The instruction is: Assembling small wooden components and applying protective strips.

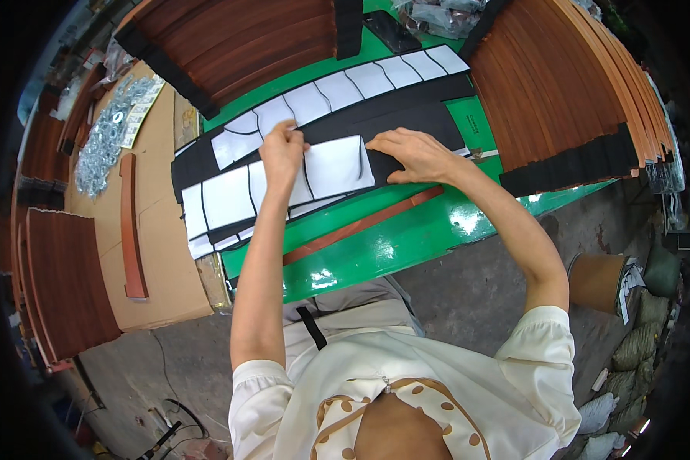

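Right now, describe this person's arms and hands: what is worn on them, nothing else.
Both forearms are bare, with no gloves on the left hand or right hand. Short cream sleeves with gathered cuffs end above the elbows. No watch, ring or bracelet shows.

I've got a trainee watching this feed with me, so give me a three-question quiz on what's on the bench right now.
1. True or false: the left hand pinches the upper edge of a white backing piece on the black strip.
2. What does the right hand do? A) lifts a wooden slat B) presses flat on the black strip C) hangs off the bench
3. Fill in: the worktop is painted ____.

Key: 1 true. 2 B. 3 green. The curved wooden slat lies untouched on cardboard to the person's left.
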Motion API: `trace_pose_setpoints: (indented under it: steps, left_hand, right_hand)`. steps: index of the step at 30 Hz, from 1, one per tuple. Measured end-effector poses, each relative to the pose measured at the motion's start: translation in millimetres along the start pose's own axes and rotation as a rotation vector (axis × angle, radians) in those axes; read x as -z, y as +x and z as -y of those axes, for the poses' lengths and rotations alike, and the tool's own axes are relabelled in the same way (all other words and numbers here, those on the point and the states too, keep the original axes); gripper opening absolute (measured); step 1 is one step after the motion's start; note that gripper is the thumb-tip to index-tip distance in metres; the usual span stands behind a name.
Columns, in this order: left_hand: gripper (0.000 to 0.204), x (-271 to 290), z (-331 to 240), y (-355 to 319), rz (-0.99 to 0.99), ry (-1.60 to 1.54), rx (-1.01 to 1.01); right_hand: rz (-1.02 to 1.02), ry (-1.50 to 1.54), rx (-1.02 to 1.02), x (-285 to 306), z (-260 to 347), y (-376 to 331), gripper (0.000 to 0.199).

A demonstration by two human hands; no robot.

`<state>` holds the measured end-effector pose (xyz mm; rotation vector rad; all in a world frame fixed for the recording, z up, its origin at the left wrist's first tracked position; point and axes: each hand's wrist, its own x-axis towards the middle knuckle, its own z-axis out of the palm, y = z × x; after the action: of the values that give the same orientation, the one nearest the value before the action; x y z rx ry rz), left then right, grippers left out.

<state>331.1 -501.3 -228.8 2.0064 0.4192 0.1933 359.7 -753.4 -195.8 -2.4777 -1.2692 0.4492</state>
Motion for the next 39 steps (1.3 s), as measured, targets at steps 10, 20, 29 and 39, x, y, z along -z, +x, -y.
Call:
trace_pose_setpoints:
  steps: [10, 20, 29, 39]
  left_hand:
    - [0.019, -9, -8, -66, 0.396, 0.771, -0.83]
    - [0.026, -17, -28, -74, 0.447, 0.772, -0.405]
    - [0.025, -23, 27, -71, 0.214, 0.886, -0.852]
    - [0.021, 38, -34, -94, 0.389, 0.803, -0.67]
  right_hand:
    - [0.084, -0.243, 0.093, -6, -3, 12, 0.035]
    - [0.288, 0.261, -0.399, 12, 30, 23, 0.033]
    - [-0.222, 0.926, -0.316, 29, 22, -32, 0.026]
    - [-1.188, 1.178, -0.241, -8, 78, -86, 0.005]
